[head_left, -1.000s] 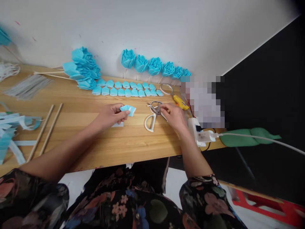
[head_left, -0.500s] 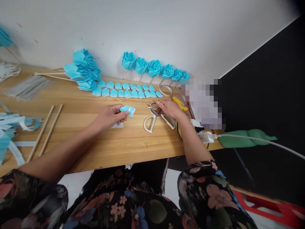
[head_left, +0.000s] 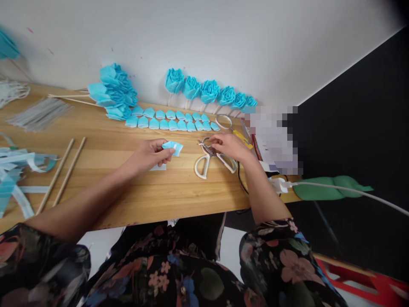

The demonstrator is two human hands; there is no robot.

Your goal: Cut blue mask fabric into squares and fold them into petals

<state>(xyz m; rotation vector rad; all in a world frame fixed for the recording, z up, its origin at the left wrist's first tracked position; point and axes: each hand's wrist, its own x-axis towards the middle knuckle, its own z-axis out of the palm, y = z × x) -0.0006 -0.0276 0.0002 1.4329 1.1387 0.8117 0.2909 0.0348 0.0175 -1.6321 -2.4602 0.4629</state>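
My left hand [head_left: 147, 154] is closed in a pinch on a small folded blue paper piece [head_left: 173, 147], held just above the wooden table [head_left: 166, 192]. My right hand [head_left: 228, 146] reaches left with its fingertips pressed together at the blade end of the white-handled scissors [head_left: 209, 160], beside a small clear ring [head_left: 205, 140]. What those fingertips grip is too small to make out. The scissors lie on the table between my two hands.
Two rows of blue paper petals [head_left: 172, 123] lie behind my hands, and blue paper roses [head_left: 207, 90] stand along the wall. Left are two wooden sticks [head_left: 60, 175], blue strips [head_left: 15, 170] and grey wires [head_left: 38, 115]. A yellow glue gun [head_left: 239, 137] and white plug [head_left: 280, 186] sit right.
My right hand has moved off the scissors' handles, back and left to their blade end, uncovering the handles. My left hand has kept still with the blue piece.
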